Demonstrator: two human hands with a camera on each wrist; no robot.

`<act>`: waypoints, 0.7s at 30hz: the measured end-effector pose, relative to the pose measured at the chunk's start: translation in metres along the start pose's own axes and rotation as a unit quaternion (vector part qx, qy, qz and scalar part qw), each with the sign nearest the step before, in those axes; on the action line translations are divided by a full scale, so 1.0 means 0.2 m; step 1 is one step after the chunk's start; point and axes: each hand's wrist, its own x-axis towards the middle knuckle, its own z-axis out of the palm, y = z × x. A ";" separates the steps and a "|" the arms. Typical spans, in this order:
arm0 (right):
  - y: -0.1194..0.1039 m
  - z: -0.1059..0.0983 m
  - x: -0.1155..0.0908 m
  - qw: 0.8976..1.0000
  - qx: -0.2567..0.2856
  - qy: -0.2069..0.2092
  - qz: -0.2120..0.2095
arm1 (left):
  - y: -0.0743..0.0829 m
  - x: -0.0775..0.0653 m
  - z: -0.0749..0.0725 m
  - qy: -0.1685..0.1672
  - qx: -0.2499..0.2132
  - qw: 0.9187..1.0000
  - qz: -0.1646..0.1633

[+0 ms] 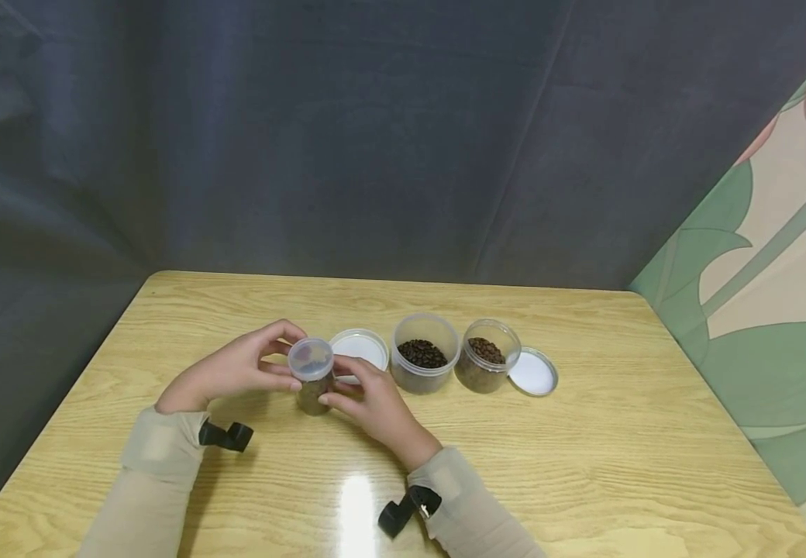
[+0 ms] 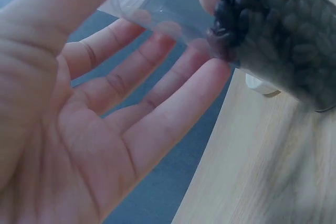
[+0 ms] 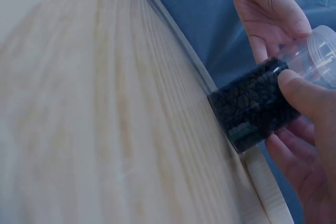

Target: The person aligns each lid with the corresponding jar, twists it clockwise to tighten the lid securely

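Note:
A small clear jar (image 1: 315, 397) of dark coffee beans stands upright, a translucent lid (image 1: 310, 358) at its top. From the left, my left hand (image 1: 239, 370) holds it near the lid, thumb on the near side and fingers on the far side. My right hand (image 1: 380, 404) grips the lower body from the right, its thumb pressed over the beans (image 3: 249, 103). In the left wrist view, the left fingertips touch the clear upper wall (image 2: 184, 11), above the bean level. The jar's base is close to the tabletop (image 3: 131, 129).
Right of my hands stand a wide open tub (image 1: 425, 376) with dark beans and an open jar (image 1: 483, 377) with browner beans. A white round lid (image 1: 361, 346) lies behind the right hand, another lid (image 1: 534, 372) at the far right. A dark curtain (image 1: 375, 139) hangs behind the table.

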 end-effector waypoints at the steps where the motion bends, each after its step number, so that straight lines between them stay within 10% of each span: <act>1: 0.00 0.00 0.00 1.000 0.000 0.003 0.001 | 0.00 0.00 0.00 0.001 0.004 1.000 -0.002; 21: -0.04 0.09 0.09 0.998 -0.010 0.036 0.053 | -0.03 -0.06 -0.07 0.032 0.089 0.995 0.023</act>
